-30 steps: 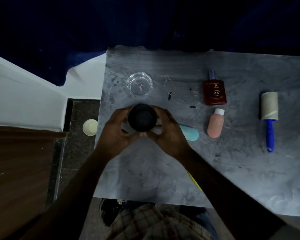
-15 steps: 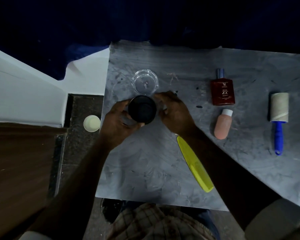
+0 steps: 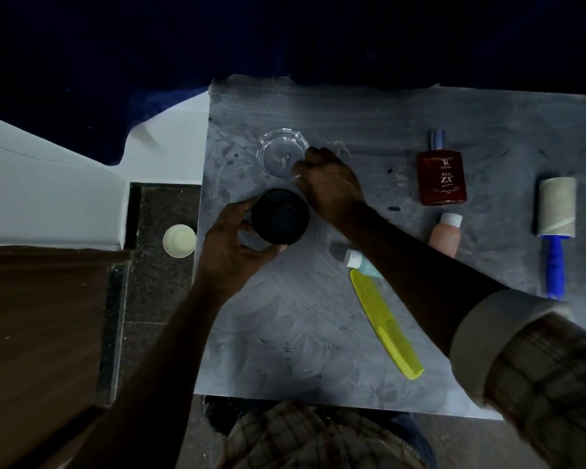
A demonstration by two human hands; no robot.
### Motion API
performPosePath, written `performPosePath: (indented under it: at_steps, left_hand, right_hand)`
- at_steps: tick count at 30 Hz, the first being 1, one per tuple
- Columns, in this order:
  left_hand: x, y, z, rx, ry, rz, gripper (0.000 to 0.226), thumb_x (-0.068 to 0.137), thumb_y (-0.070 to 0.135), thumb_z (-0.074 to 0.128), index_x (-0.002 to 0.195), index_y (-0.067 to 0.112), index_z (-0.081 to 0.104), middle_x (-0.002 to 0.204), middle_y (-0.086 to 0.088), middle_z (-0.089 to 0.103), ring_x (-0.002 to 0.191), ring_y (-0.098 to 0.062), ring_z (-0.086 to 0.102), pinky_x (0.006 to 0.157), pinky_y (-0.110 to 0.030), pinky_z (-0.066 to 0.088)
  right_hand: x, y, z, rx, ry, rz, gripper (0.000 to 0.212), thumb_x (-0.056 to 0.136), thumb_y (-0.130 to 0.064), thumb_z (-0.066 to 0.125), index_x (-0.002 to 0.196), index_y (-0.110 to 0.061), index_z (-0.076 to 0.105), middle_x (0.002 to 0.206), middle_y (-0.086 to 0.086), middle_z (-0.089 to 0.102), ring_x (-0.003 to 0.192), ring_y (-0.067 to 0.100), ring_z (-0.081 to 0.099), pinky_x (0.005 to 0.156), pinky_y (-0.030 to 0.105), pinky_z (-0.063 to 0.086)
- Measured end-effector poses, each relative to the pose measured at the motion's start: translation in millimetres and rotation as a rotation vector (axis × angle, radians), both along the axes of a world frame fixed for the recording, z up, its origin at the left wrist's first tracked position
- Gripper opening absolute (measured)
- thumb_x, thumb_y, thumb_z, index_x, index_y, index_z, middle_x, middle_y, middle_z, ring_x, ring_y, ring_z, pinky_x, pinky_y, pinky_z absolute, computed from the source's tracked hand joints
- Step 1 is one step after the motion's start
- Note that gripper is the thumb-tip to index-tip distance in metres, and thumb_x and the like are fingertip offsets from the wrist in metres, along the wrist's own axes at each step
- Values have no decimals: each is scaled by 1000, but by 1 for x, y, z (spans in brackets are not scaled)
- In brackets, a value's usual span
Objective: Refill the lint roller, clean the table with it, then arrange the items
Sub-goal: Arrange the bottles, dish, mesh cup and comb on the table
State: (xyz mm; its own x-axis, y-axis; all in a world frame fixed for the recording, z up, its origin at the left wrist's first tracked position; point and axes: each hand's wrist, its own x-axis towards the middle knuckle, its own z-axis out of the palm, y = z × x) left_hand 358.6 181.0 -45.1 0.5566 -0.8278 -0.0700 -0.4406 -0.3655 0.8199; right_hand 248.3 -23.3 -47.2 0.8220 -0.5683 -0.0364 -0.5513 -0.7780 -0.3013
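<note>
My left hand grips a black round jar just above the grey table. My right hand has reached past the jar to a clear glass dish, and its fingertips pinch the dish's near right rim. The lint roller with a blue handle lies at the far right, apart from both hands. A red perfume bottle, a pink bottle, a light blue tube and a yellow comb lie on the table.
My right forearm crosses over the blue tube and part of the pink bottle. A small pale cup stands on the dark floor left of the table. Dark fabric hangs behind the table's far edge. Small dark specks dot the tabletop near the perfume.
My right hand has let go of the black jar and moved up to the glass dish. My left hand keeps hold of the jar, and the comb and blue tube have come into view.
</note>
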Motion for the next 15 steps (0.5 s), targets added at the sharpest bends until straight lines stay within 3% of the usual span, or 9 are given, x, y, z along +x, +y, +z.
performPosePath:
  at_steps: [7,11,15]
  left_hand:
    - [-2,0,7,8,-12,26,85,66,47,96,140,25,59,123,14,62,99,0,64,80,-36,62]
    - [-5,-1,8,-4,-15,35,83,68,41,98,139,20,61,124,7,66,99,-7,66,81,-38,62]
    - [-8,-1,6,-8,-33,40,84,68,39,99,140,19,61,127,4,68,101,-14,69,83,-33,61]
  right_hand:
    - [6,4,-5,3,31,-57,22,88,-17,60,110,-15,65,114,12,61,109,35,58,82,45,57]
    - [6,6,-9,-10,20,-90,23,85,-12,64,108,-13,67,107,14,63,102,37,62,78,44,58]
    - [5,2,7,56,-8,-116,35,85,-12,60,120,-11,63,116,15,64,110,37,60,89,43,55]
